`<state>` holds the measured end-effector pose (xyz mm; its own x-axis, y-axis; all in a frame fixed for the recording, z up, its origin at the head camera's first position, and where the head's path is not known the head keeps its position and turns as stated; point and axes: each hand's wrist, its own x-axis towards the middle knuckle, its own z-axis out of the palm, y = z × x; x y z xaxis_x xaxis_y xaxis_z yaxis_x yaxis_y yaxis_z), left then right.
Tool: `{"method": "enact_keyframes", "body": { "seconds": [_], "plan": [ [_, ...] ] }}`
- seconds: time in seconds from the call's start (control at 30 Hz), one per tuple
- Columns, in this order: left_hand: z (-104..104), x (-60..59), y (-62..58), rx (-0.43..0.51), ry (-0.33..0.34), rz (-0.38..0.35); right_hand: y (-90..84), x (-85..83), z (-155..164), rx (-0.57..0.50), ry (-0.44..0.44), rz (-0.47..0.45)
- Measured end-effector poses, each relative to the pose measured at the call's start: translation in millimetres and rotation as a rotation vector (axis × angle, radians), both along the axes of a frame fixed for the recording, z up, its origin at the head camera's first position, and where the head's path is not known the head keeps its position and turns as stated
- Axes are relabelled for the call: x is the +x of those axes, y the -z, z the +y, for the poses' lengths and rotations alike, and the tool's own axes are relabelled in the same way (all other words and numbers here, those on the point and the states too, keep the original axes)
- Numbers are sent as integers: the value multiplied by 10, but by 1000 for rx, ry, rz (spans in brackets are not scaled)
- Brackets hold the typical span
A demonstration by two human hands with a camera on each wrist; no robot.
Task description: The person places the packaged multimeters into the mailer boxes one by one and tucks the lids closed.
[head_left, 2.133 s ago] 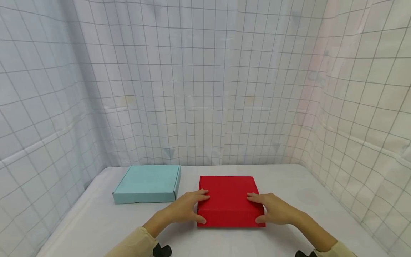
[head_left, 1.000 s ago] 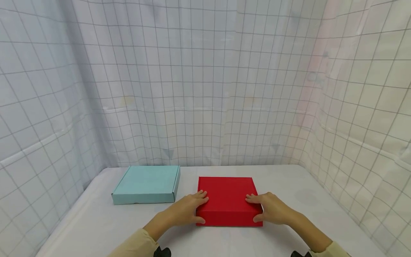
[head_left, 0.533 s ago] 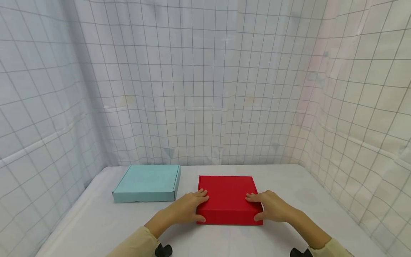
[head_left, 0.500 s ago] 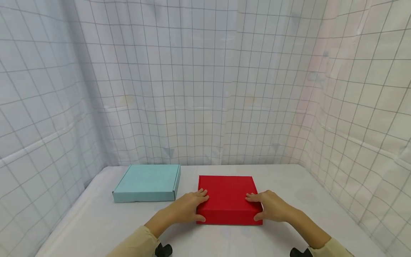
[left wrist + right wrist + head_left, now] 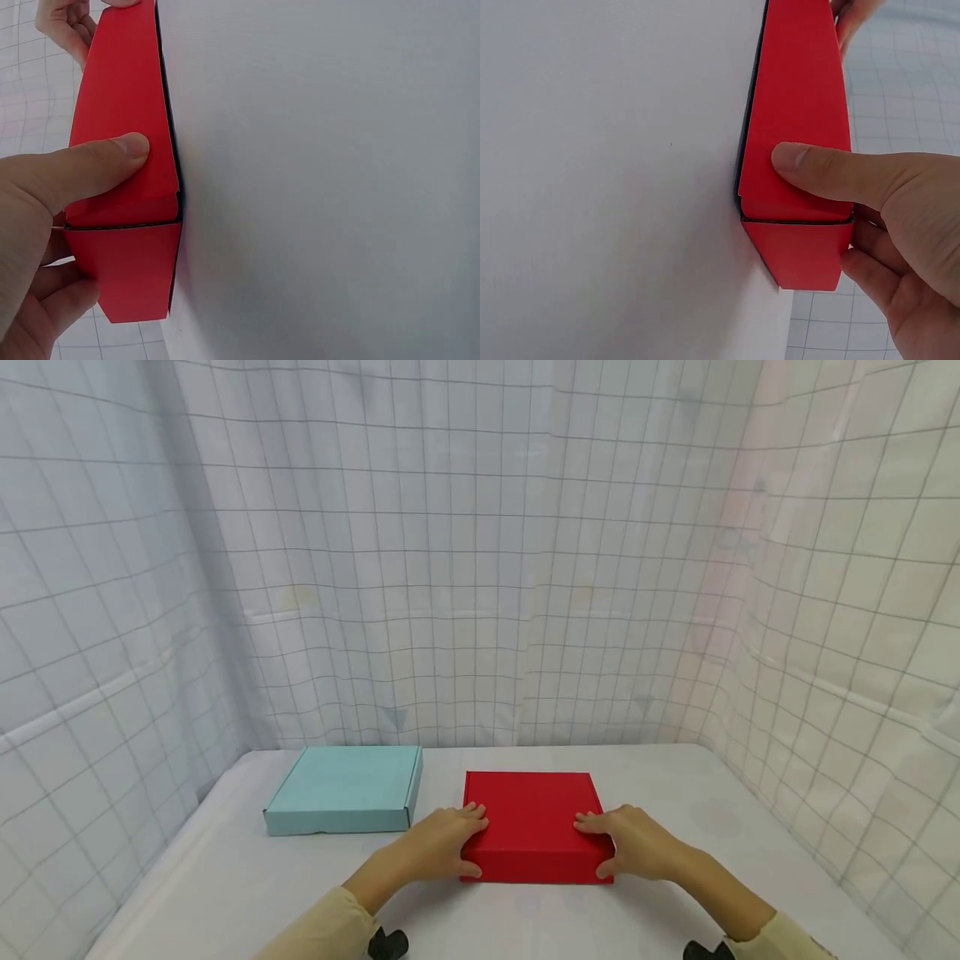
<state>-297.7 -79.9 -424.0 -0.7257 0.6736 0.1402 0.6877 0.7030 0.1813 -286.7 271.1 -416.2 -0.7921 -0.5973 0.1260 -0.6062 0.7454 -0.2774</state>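
Now holding the red box [image 5: 534,824] low in the middle of the frame, flat on the white worktop [image 5: 225,885]. Left hand [image 5: 433,845] and right hand [image 5: 636,843] gripping its near corners, thumbs on front, fingers on top, for steadiness. Blue box [image 5: 341,789] apart, left.

A white counter [image 5: 225,885] stands enclosed on three sides by pale, thin curtains [image 5: 480,568] printed with a grey grid, hanging in soft folds, with mild even light coming through and a faint pink tint at the right.
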Motion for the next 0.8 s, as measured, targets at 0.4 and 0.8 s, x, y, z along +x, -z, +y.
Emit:
{"method": "enact_keyframes", "body": {
  "seconds": [0.4, 0.8],
  "plan": [
    [-5, 1, 5, 26, -5, 14, -3, -21, 1, 52, -30, 68],
    [17, -31, 31, -18, 47, 127, 54, -22, -38, 105, -28, 203]
  ]
}}
